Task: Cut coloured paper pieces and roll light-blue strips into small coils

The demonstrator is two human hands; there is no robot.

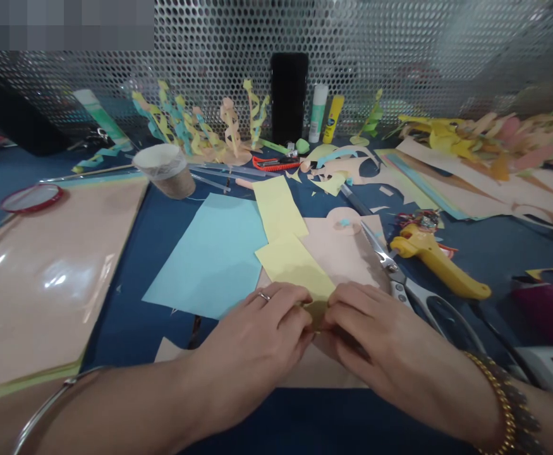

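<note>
Both hands meet at the near end of a yellow paper strip point(297, 262), pinching its edge, which looks bent or rolled there. My left hand point(269, 322) has its fingers closed on the strip from the left. From the right, my right hand point(375, 335) is closed on the same edge, its fingertips partly hidden. Beyond lies a second yellow paper piece point(280, 208), touching or overlapping the first. A blue paper sheet point(210, 259) lies left of the strip, and a pale pink sheet point(342, 246) is underneath. Scissors point(394, 272) rest beside my right hand.
A yellow glue gun point(440, 262) lies right of the scissors. A paper cup point(167, 174), a red utility knife point(276, 163), glue sticks point(318, 114) and an upright phone point(289, 95) stand or lie behind. Twisted paper figures point(181, 123) line the perforated metal panel point(210, 38). Packaged paper point(53, 278) lies left.
</note>
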